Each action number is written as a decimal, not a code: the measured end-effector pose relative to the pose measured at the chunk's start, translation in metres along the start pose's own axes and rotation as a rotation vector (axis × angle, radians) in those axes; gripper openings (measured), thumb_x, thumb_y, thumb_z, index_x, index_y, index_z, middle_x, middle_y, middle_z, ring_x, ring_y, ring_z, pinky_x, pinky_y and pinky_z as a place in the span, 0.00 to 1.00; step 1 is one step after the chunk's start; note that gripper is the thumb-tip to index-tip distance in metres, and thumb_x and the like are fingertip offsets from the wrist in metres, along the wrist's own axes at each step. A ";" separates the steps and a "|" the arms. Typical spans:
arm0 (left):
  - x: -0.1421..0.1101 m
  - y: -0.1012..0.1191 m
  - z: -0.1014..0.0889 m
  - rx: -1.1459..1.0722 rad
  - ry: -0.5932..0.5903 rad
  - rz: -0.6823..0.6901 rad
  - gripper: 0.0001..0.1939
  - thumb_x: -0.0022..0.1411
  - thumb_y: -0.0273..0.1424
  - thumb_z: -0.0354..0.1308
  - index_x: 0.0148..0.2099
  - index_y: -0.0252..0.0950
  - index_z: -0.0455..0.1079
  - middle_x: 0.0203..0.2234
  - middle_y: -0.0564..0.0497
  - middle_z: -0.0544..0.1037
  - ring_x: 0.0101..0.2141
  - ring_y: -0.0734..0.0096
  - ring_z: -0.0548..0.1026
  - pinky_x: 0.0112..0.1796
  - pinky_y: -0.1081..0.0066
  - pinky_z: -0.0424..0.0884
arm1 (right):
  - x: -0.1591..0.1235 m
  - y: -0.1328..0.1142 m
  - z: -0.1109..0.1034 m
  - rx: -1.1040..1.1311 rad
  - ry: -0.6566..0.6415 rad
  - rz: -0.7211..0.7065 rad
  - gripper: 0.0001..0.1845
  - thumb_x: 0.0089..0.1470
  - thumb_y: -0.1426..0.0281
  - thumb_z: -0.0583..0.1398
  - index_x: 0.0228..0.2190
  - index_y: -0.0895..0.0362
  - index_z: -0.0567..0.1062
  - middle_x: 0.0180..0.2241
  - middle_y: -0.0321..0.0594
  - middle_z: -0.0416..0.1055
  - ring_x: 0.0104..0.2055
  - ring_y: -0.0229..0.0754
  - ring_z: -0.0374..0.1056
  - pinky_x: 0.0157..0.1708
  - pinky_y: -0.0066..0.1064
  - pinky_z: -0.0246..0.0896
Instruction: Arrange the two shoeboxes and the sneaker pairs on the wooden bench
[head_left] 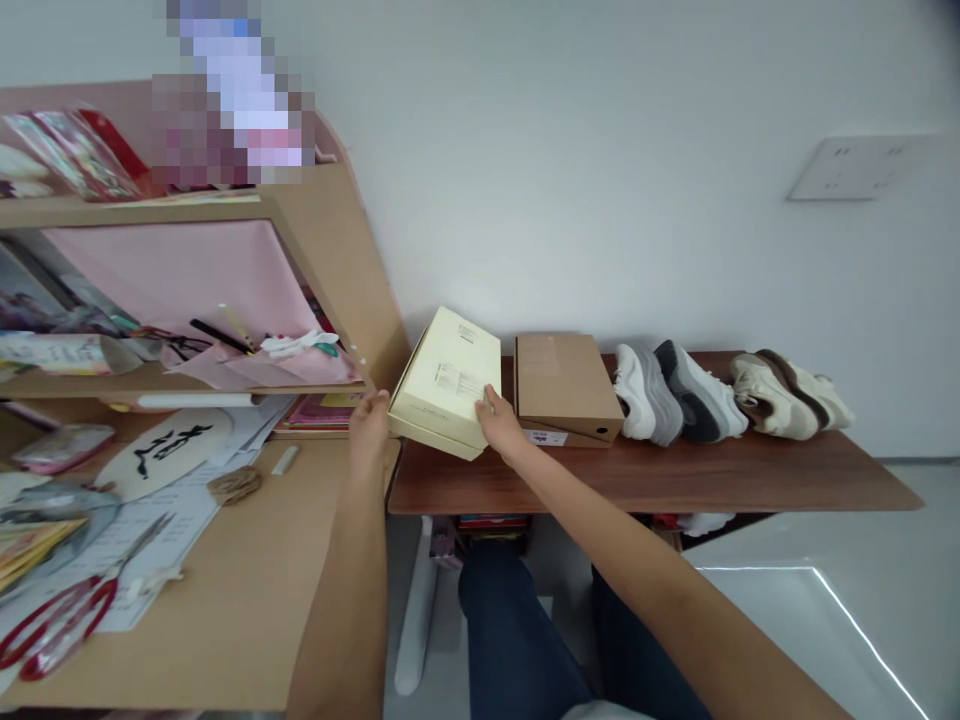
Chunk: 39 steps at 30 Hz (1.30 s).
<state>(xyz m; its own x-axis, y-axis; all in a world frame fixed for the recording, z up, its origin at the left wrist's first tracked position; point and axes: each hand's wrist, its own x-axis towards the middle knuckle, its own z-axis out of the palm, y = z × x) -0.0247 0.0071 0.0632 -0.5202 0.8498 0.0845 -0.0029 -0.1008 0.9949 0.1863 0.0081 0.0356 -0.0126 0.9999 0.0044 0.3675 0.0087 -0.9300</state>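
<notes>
Between my two hands is a pale yellow shoebox [450, 375], its lid on, tilted above the left end of the dark wooden bench [645, 490]. My left hand [370, 428] grips its left side near the front corner. On the right front edge, my right hand [499, 425] holds the box with the thumb over the lid. A brown cardboard shoebox [562, 375] stands just right of it. Farther right sit a white and grey pair of sneakers [649, 395], a grey and white pair [697, 390] and a beige pair [780, 395].
To the left, a desk [300, 560] bears red-handled scissors [82, 610], papers and a round fan [169, 455]. Its shelf side panel [330, 250] rises close to my left hand. A white wall [600, 180] backs the bench. A white roll [416, 610] leans below.
</notes>
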 end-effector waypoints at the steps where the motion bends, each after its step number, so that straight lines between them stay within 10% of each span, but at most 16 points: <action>1: -0.003 0.003 0.002 -0.007 0.025 -0.035 0.18 0.58 0.41 0.60 0.45 0.34 0.71 0.34 0.49 0.78 0.38 0.65 0.76 0.42 0.65 0.74 | -0.001 -0.002 -0.002 -0.007 -0.001 0.013 0.37 0.62 0.54 0.49 0.66 0.62 0.55 0.68 0.55 0.46 0.71 0.52 0.41 0.65 0.52 0.43; 15: -0.020 0.002 0.024 -0.098 -0.011 -0.038 0.29 0.59 0.39 0.63 0.60 0.35 0.64 0.57 0.38 0.70 0.54 0.59 0.73 0.52 0.61 0.71 | 0.004 -0.009 0.007 -0.109 -0.089 0.132 0.43 0.63 0.46 0.41 0.67 0.64 0.48 0.69 0.57 0.40 0.72 0.53 0.34 0.66 0.55 0.36; 32: -0.045 0.015 0.042 -0.380 -0.096 -0.140 0.24 0.61 0.34 0.61 0.58 0.32 0.68 0.55 0.39 0.74 0.54 0.59 0.73 0.58 0.59 0.65 | 0.010 -0.068 -0.022 0.036 -0.181 0.028 0.52 0.56 0.40 0.48 0.67 0.64 0.47 0.69 0.53 0.44 0.71 0.54 0.40 0.67 0.48 0.38; 39: -0.064 0.002 0.059 -0.698 -0.238 -0.152 0.32 0.67 0.51 0.45 0.56 0.30 0.72 0.56 0.38 0.73 0.62 0.57 0.64 0.62 0.60 0.57 | 0.005 -0.067 -0.031 0.071 -0.186 0.068 0.48 0.58 0.44 0.47 0.68 0.61 0.42 0.71 0.45 0.38 0.72 0.49 0.33 0.69 0.45 0.30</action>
<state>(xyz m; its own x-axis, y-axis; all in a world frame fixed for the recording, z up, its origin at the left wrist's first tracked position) 0.0589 -0.0176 0.0631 -0.2723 0.9615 0.0374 -0.6416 -0.2104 0.7376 0.1902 0.0124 0.1090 -0.1643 0.9790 -0.1208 0.3072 -0.0656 -0.9494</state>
